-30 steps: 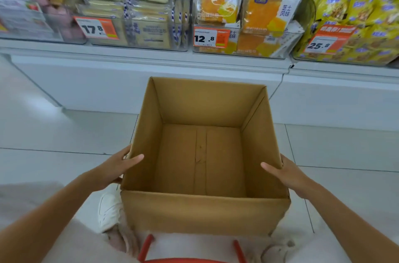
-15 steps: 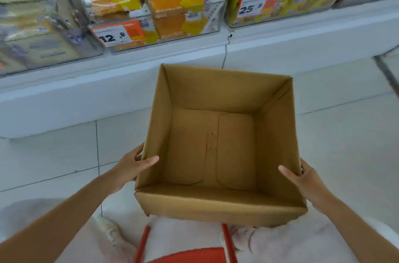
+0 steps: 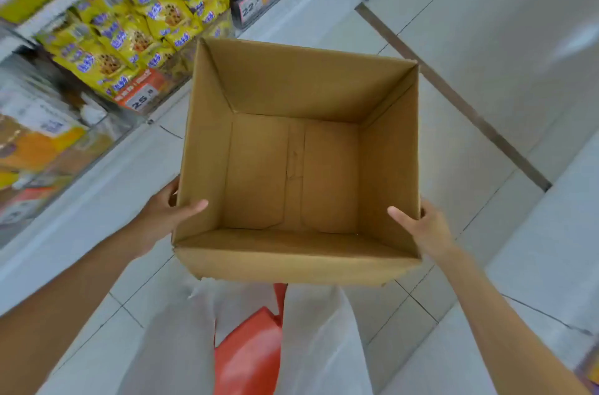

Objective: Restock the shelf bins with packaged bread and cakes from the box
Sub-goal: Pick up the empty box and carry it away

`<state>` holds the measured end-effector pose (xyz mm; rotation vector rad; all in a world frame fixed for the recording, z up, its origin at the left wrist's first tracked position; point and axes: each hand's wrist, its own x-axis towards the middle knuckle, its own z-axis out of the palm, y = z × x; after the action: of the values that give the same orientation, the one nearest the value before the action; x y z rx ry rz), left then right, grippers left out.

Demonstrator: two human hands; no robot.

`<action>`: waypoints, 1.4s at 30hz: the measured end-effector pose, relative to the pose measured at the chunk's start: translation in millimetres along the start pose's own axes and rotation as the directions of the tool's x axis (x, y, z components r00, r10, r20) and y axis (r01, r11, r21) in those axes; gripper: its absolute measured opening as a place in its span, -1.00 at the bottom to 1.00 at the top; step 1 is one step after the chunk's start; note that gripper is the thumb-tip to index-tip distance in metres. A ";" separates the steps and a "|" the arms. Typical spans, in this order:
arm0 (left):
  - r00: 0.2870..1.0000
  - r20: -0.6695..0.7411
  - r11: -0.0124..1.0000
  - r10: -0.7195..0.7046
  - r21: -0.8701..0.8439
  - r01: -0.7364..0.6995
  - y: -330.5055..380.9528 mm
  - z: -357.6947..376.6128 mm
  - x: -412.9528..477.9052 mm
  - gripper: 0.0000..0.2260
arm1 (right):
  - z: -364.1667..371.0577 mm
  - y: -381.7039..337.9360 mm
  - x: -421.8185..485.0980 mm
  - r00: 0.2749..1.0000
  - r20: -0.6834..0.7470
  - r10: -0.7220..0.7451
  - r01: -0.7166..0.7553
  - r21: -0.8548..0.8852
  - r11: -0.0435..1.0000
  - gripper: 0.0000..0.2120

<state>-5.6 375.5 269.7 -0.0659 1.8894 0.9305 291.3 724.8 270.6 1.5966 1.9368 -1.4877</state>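
The tiled floor [image 3: 505, 48] fills most of the view, and along its left edge the white shelf [image 3: 107, 174] is seen, its bins packed with yellow snack packets [image 3: 129, 35] and, nearer the lower left corner, what appear to be orange-wrapped cakes [image 3: 35, 145], though blur makes this uncertain. The cardboard box [image 3: 296, 164] is held up above the floor, in front of the body and well out from the shelf; its bottom is fully visible and no packages are seen in it, so the restocking is judged done or nearly so, with removal of the box as the step in hand. The box is gripped on both sides near its close corners: the left hand [image 3: 162, 216] is wrapped over the left wall with the thumb inside, and the right hand [image 3: 424, 229] is clasped on the right wall in the same way. An orange object [image 3: 249, 352] is seen below the box, between the legs. For a clean carry, the box should be kept level, both grips held evenly so the thin walls are not bowed, and the path past the shelf edge watched.
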 end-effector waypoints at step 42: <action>0.881 0.468 0.838 0.064 0.455 -0.303 790.3 497.2 329.9 0.11 | -620.4 -114.1 341.7 0.821 -0.326 0.468 -0.261 0.514 0.817 -0.48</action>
<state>-134.2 1353.9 352.6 0.6228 1.6702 0.4726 315.9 1433.3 380.8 2.5439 1.3577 -1.5684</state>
